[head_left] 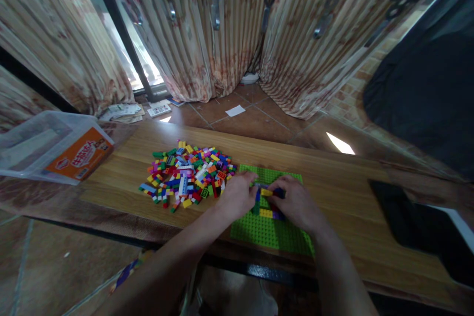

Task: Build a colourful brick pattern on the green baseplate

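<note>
A green studded baseplate (272,234) lies on the wooden board, with a low frame of toy bricks on it. The frame shows yellow bricks (265,213) along its near side and a blue brick (257,195) on its left. My right hand (296,202) pinches a yellow brick (265,192) at the frame's far side; whether it is pressed down I cannot tell. My left hand (239,195) is closed, its curled fingertips against the frame's left far corner. What those fingers grip, if anything, is hidden.
A heap of loose coloured bricks (188,175) spreads left of the baseplate on the wooden board (340,192). A clear plastic box (22,150) with an orange label stands at the far left. Dark flat objects (396,212) lie on the right. Striped curtains (192,44) hang behind.
</note>
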A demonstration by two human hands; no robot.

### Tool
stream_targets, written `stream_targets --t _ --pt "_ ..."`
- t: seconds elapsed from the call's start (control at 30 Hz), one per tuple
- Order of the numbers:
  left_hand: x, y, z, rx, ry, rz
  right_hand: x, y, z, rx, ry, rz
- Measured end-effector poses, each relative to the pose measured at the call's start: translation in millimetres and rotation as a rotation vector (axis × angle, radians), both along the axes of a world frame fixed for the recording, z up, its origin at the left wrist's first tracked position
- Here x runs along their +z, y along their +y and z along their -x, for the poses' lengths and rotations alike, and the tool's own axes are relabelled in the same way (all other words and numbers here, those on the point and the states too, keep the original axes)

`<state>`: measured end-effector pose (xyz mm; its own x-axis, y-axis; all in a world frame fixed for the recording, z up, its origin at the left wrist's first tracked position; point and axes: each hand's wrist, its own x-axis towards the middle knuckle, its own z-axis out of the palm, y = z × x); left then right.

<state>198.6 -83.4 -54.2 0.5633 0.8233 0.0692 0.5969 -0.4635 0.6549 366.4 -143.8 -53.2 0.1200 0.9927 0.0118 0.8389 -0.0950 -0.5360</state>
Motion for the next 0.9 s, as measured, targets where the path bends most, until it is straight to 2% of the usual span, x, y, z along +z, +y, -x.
stream_targets --t 0.3,0.43,0.63,0.9 --pt "-3.7 0 -9 -0.034 0.040 -0.017 -1.1 1 2 -0.005 -0.034 -0.004" --pt "-5.9 0 -9 -0.030 0.022 -0.024 0.2 0 -3 0.002 0.020 -0.005" --pt "-8.9 -1 -10 -0.005 0.004 -0.021 -5.4 -1 -14 -0.180 0.053 0.009" --pt "-11.4 -2 -13 0.032 -0.021 0.008 -17.4 2 -6 -0.257 0.051 -0.052"
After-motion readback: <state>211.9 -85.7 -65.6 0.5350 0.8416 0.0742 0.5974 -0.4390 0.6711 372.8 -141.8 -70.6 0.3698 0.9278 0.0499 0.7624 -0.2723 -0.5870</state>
